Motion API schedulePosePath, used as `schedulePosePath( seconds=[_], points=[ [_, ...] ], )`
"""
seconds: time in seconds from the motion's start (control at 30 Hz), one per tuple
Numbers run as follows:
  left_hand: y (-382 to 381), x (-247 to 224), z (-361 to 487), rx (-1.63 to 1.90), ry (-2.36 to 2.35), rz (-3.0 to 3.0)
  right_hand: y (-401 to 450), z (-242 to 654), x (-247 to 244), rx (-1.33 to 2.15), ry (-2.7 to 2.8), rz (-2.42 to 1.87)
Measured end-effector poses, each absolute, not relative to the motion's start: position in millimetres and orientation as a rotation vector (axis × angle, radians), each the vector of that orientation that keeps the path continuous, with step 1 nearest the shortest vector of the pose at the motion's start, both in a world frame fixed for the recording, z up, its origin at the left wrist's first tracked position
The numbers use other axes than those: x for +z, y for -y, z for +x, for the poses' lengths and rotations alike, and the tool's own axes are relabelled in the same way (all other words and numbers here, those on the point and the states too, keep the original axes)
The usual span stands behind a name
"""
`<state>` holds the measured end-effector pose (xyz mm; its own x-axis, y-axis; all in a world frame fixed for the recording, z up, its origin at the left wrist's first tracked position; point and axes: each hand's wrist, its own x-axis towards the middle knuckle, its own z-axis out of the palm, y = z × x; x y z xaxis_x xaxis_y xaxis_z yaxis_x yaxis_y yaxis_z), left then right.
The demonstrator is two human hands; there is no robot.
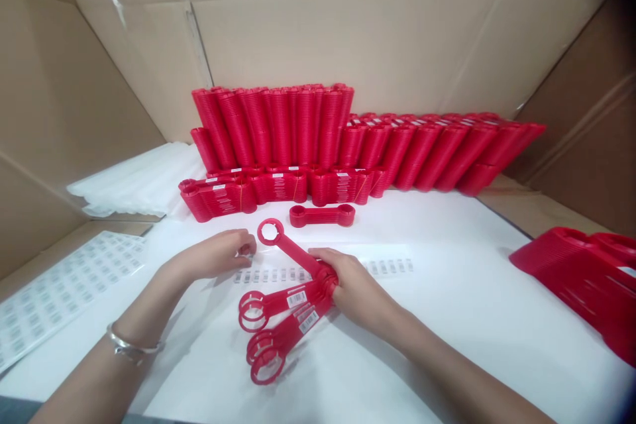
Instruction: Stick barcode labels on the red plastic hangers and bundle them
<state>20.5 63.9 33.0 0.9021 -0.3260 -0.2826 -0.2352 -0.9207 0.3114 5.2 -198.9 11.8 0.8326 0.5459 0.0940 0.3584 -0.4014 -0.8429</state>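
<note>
My right hand (352, 285) grips several red plastic pieces (295, 255) by one end. They fan out to the left, each with a ring at its free end, and the lower ones carry white barcode labels (309, 322). My left hand (228, 254) is just left of the topmost ring, apart from it, with fingers curled and thumb near the fingertips; anything between them is too small to make out. Under the pieces lies a label sheet (387, 267) on the white table (437, 318). A small red stack (322, 215) lies just behind.
Tall red stacks (298, 126) line the back, with shorter labelled stacks (218, 197) before them. More red pieces (576, 278) lie at the right. At the left are white plastic sheets (134, 179) and a larger label sheet (64, 285). Cardboard walls (348, 33) enclose the table.
</note>
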Motion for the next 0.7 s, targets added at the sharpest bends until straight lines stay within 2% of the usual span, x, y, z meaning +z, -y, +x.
schedulePosePath(
  seconds=[0.13,0.27,0.43,0.53,0.7],
  points=[
    [-58.5,34.2,20.1,-0.445,0.477,2.833,200.3,5.1,12.6,0.284,0.612,-2.048],
    [-62.3,59.2,11.9,-0.371,0.470,2.744,201.5,5.6,12.3,0.337,0.531,-2.087],
    [-46.0,86.1,-5.6,0.051,0.393,2.481,197.9,4.5,15.1,0.339,0.485,-2.151],
    [-13.2,77.9,-12.4,0.162,0.356,2.346,195.5,2.9,17.4,0.321,0.470,-2.191],
    [21.3,56.8,-14.3,0.119,0.326,2.395,195.3,1.0,18.4,0.309,0.493,-2.193]
  ],
)
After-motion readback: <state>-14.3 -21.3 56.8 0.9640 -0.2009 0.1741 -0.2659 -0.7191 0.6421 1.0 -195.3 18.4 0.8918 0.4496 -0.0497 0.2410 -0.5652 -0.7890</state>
